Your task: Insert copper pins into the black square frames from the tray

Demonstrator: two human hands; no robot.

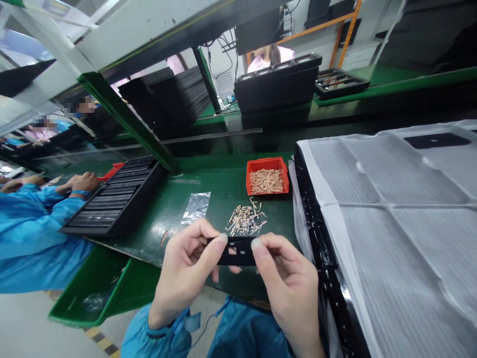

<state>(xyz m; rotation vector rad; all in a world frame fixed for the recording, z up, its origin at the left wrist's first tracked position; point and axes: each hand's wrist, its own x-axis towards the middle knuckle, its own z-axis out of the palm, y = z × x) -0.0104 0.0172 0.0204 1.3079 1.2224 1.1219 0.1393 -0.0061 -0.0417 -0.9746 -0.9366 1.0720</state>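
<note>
Left hand (pixel 188 263) and right hand (pixel 288 278) pinch the black plate (pixel 238 259) at opposite ends, grip closed — uneven pressure could bend it.

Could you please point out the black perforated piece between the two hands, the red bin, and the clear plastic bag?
Black perforated piece (pixel 238 259): head view, lower middle of its face.
Red bin (pixel 265 163): head view, on its back wall.
Clear plastic bag (pixel 196 206): head view, middle of its surface.
</note>
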